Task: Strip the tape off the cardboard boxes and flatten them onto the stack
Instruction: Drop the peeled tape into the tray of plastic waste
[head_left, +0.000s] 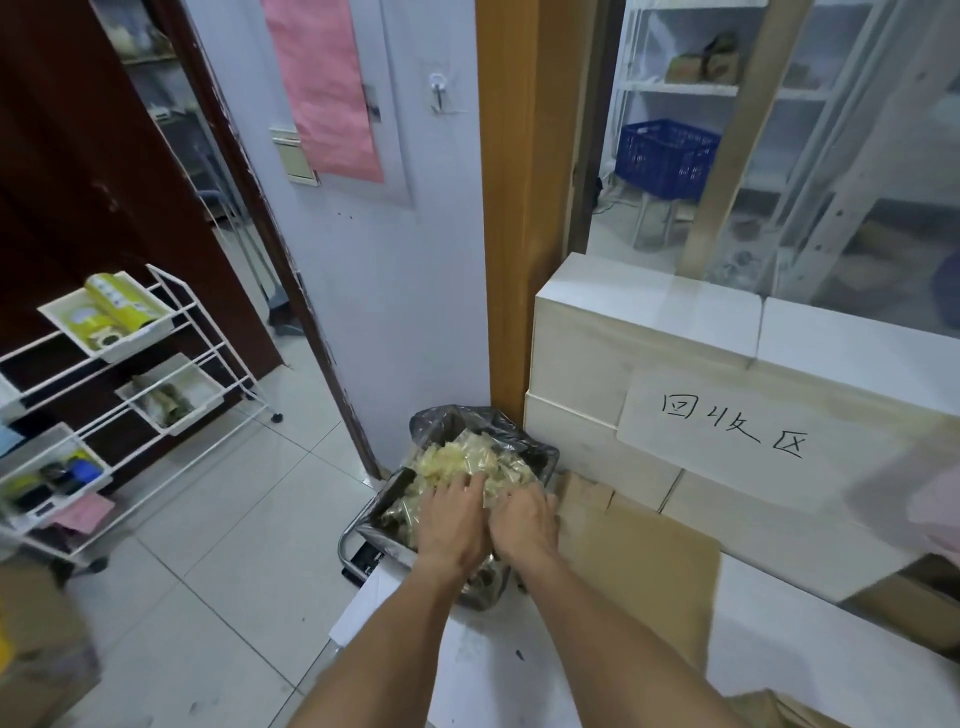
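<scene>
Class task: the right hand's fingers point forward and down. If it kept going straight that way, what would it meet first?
The right hand would push first into the heap of crumpled tape filling the lined bin; its fingertips already seem to touch it, though depth is unclear.

At lower centre, the left hand (451, 525) and right hand (522, 522) press side by side, palms down, on crumpled tape (467, 460) heaped in a black-lined bin (485, 423). Flattened cardboard (644, 561) lies just right.

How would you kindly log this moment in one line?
phase: binning tape | left hand and right hand: pressing tape wad | bin: heaped
</scene>
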